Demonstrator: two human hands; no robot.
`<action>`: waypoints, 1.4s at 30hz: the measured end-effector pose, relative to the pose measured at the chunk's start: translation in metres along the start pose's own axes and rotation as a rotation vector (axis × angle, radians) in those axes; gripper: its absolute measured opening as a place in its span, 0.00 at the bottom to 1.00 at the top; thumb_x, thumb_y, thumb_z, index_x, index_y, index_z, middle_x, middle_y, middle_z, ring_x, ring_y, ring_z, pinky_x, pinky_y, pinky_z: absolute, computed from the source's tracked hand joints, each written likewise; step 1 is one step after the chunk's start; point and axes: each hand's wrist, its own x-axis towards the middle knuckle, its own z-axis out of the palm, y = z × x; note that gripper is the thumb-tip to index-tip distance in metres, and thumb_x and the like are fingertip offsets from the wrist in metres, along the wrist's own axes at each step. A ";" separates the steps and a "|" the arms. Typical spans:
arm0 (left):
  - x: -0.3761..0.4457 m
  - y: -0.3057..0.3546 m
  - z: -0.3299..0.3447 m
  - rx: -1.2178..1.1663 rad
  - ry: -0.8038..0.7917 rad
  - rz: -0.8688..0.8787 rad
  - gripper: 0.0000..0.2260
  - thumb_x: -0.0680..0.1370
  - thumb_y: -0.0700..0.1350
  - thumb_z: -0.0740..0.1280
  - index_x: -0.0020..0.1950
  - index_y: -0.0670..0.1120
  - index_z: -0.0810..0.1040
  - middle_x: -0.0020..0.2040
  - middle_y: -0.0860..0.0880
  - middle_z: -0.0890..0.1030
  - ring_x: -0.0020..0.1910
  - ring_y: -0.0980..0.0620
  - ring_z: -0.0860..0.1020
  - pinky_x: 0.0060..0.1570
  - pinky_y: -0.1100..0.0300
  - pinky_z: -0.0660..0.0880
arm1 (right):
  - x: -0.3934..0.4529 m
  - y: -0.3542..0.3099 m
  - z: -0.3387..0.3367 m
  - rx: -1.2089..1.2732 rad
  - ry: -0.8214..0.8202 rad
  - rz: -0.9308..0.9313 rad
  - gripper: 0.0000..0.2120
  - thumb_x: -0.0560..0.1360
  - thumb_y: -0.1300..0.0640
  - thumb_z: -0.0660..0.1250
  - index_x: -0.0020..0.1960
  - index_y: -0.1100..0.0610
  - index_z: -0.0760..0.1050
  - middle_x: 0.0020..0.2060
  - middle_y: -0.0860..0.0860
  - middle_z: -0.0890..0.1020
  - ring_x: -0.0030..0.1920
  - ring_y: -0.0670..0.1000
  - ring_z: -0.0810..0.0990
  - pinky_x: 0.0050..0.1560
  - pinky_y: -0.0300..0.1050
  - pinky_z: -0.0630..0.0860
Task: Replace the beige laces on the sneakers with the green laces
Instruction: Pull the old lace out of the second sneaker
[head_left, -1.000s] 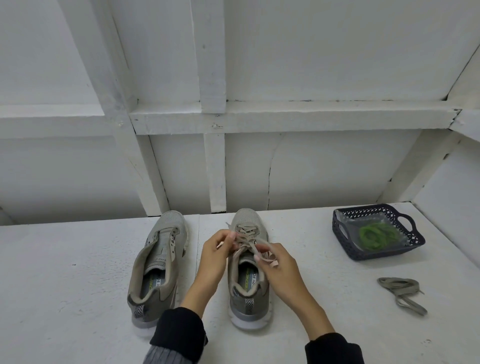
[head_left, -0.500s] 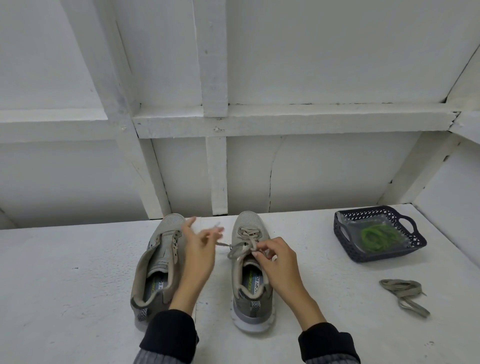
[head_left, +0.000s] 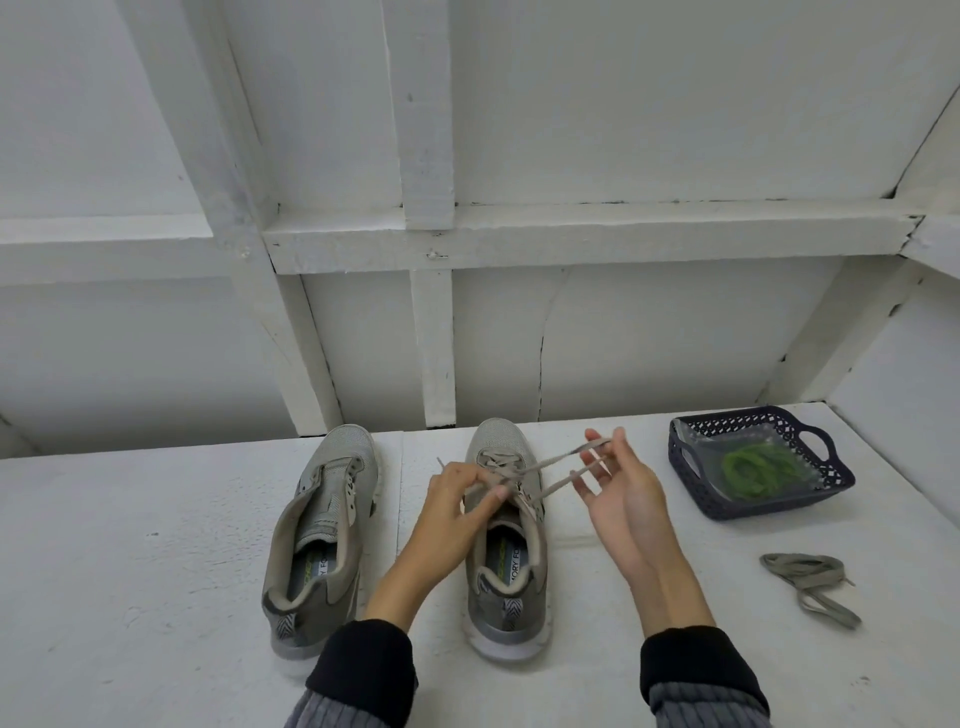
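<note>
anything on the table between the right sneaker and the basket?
Head view: between the right sneaker and the basket, the right hand pulls a beige lace loop; the table beneath is otherwise bare.

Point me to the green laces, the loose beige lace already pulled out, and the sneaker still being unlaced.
green laces (head_left: 753, 470), head view, middle of the coil in the basket.
loose beige lace (head_left: 810, 582), head view, middle of the bundle.
right sneaker (head_left: 511, 613), head view, heel collar.
</note>
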 end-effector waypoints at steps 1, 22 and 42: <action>0.000 0.004 -0.002 -0.139 -0.002 -0.020 0.04 0.81 0.45 0.65 0.47 0.48 0.77 0.46 0.56 0.79 0.52 0.57 0.77 0.55 0.65 0.70 | 0.002 -0.002 -0.004 0.051 0.023 0.005 0.11 0.79 0.51 0.61 0.43 0.55 0.76 0.48 0.50 0.79 0.48 0.48 0.74 0.52 0.47 0.72; -0.005 -0.009 -0.018 0.570 0.217 -0.101 0.16 0.81 0.49 0.64 0.66 0.44 0.75 0.64 0.48 0.72 0.63 0.49 0.72 0.59 0.53 0.73 | -0.007 0.035 -0.019 -1.551 0.114 -0.335 0.08 0.79 0.55 0.63 0.54 0.59 0.75 0.50 0.53 0.77 0.49 0.53 0.77 0.42 0.39 0.69; -0.013 -0.009 0.016 0.290 0.368 -0.048 0.06 0.77 0.51 0.69 0.43 0.51 0.79 0.42 0.56 0.75 0.37 0.60 0.76 0.38 0.63 0.71 | -0.012 0.058 -0.010 -1.306 0.054 -0.560 0.06 0.75 0.59 0.68 0.44 0.53 0.71 0.38 0.48 0.77 0.37 0.47 0.76 0.40 0.50 0.77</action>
